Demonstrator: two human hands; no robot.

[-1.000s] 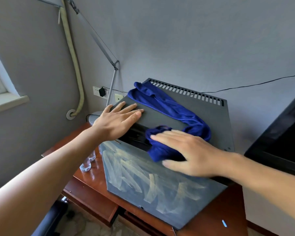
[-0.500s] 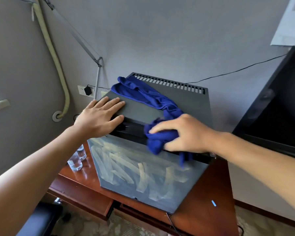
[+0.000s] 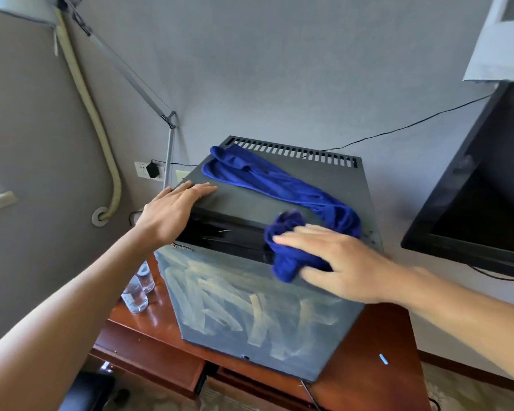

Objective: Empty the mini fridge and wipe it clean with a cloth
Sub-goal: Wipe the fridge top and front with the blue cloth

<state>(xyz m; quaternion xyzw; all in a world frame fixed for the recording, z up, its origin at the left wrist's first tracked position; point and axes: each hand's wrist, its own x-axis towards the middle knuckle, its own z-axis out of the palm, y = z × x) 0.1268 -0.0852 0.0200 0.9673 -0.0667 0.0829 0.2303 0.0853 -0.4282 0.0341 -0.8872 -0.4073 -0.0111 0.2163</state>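
A reddish wooden desk (image 3: 377, 345) filled the near part of the scene, with a small blue mark (image 3: 383, 359) on its right side. On it stood the mini fridge (image 3: 250, 315), a dark grey box whose near face, the door, was covered in pale yellowish smears. Two clear water bottles (image 3: 138, 289) stood on the desk just left of the fridge.

The right hand (image 3: 339, 262) lay with its fingers straight and spread, pressing the bunched near end of a blue cloth (image 3: 288, 262) against the top edge of the door, toward its right side. The rest of the cloth trailed back and left across the fridge's flat top, reaching nearly to the row of vent slots (image 3: 294, 151) along the far edge.

The left hand (image 3: 172, 212) rested flat and open on the near left corner of the fridge top, fingers extended, gripping nothing.

Farther back, a wall socket (image 3: 149, 170) with a black plug sat on the grey wall to the left of the fridge, beside a pale hose (image 3: 101, 137) running down into a wall fitting. A thin metal lamp arm (image 3: 166, 137) rose behind the fridge's left corner. A black cable (image 3: 413, 126) ran along the wall toward a dark screen (image 3: 481, 197) on the right.
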